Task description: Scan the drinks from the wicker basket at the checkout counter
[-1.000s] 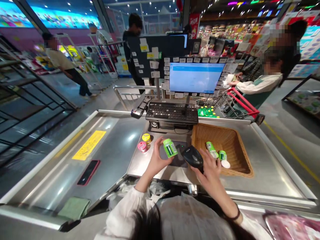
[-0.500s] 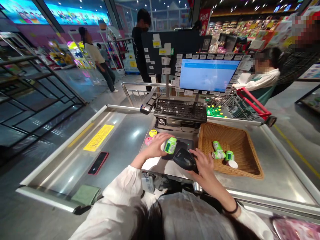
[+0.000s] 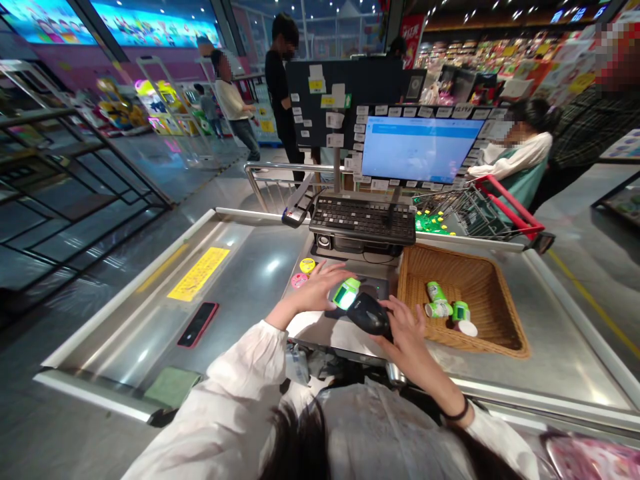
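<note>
Left hand (image 3: 316, 291), fingers bent, gripping a green plastic bottle (image 3: 346, 294) with a white label, at a tilt, just above the dark scanning plate (image 3: 375, 288) of a stainless steel checkout counter (image 3: 240, 313). Right hand (image 3: 406, 331), closed around a black handheld barcode scanner (image 3: 369, 317), with a black band (image 3: 456, 415) on the wrist. Head of the scanner very near the bottle, though contact not possible to tell from this view. To the right of the hands, on the counter, a wicker basket (image 3: 463, 300) with two more green bottles (image 3: 436, 291) inside, both with white caps. To the left, two small round tins, one pink (image 3: 299, 280) and one yellow (image 3: 307, 265), and farther away a black smartphone (image 3: 197, 325) and a green cloth (image 3: 173, 388). Behind, a keyboard (image 3: 363, 220) under a monitor (image 3: 419, 149) with many paper notes around it, then a shopping cart (image 3: 475, 213) with a red handle, and beside the cart a person (image 3: 515, 157) in white sleeves and a green apron.
</note>
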{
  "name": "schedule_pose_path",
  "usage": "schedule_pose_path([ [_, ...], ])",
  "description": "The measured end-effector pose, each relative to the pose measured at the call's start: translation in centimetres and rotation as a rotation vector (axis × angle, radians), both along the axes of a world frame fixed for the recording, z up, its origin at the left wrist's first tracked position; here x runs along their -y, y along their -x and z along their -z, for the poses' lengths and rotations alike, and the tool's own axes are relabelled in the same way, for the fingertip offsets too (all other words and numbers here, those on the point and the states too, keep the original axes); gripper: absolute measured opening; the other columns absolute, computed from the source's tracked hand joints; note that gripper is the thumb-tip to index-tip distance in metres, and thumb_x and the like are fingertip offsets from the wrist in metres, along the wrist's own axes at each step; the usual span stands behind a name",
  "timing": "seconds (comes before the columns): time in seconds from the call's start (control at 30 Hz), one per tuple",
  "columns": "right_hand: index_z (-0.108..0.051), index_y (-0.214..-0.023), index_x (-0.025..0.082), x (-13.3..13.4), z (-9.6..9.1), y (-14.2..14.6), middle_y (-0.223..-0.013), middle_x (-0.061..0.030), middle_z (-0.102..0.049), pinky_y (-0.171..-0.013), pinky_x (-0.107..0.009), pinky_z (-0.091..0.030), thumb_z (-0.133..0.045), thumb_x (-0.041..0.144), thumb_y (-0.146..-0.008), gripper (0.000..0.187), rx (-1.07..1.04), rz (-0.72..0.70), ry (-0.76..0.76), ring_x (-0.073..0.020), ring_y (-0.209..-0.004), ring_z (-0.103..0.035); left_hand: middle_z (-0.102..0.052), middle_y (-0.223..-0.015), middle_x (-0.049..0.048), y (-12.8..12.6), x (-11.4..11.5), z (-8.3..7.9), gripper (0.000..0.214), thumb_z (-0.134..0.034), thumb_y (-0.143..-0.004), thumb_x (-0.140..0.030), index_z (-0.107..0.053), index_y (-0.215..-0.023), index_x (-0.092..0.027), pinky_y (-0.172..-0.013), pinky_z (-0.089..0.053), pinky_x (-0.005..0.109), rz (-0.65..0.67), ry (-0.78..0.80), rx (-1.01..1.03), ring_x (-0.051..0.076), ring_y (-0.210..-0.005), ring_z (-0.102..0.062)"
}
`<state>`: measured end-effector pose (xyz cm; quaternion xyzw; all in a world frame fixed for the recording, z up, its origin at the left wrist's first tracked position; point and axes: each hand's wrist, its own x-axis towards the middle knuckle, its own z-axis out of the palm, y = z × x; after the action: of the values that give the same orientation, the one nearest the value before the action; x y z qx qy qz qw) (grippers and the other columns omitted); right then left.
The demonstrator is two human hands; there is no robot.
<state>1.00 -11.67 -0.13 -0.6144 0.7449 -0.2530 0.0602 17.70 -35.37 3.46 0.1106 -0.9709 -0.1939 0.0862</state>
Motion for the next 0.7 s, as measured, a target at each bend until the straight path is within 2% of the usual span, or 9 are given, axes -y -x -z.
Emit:
schedule_pose_path([
  [0.2,-0.056,-0.136,0.026,-0.3,0.2,0.0,-0.149,-0.0103,-0.055,-0.122,-0.064,-0.009,-0.048,0.046,-0.100,0.042,-0.002,0.015,0.002,-0.0315,-0.148,-0.037,-0.056,-0.151,0.0063,0.1,0.0,0.0,0.078,-0.077,-0.076,-0.024,-0.049,-0.148,-0.030,-0.129,-0.007,0.057,0.012,-0.037,0.027,0.029,-0.151,-0.036],
  [0.33,-0.054,-0.137,0.027,-0.5,0.4,0.2,-0.154,-0.0101,-0.051,-0.121,-0.064,-0.009,-0.046,0.046,-0.100,0.043,0.010,0.033,0.009,-0.0315,-0.149,-0.037,-0.056,-0.150,0.0071,-0.2,0.3,0.9,0.078,-0.078,-0.076,-0.025,-0.048,-0.148,-0.030,-0.129,-0.009,0.057,-0.019,-0.018,0.026,0.029,-0.148,-0.040],
  [0.57,-0.056,-0.134,0.026,-0.8,1.1,0.7,-0.152,-0.0097,-0.054,-0.123,-0.062,-0.002,-0.048,0.048,-0.099,0.042,-0.003,0.064,0.051,-0.0306,-0.147,-0.039,-0.062,-0.136,0.0111,-2.1,1.0,4.7,0.076,-0.080,-0.074,-0.036,-0.051,-0.143,-0.023,-0.127,-0.014,0.055,-0.191,0.091,-0.026,0.031,-0.134,-0.051],
  [0.7,-0.058,-0.133,0.026,-0.8,1.2,0.6,-0.151,-0.0092,-0.054,-0.123,-0.061,-0.005,-0.049,0.048,-0.098,0.042,-0.011,0.080,0.044,-0.0311,-0.146,-0.040,-0.061,-0.135,0.0143,-3.8,1.3,7.6,0.079,-0.084,-0.067,-0.040,-0.052,-0.136,-0.019,-0.121,-0.029,0.053,-0.341,0.144,-0.030,0.034,-0.134,-0.051],
])
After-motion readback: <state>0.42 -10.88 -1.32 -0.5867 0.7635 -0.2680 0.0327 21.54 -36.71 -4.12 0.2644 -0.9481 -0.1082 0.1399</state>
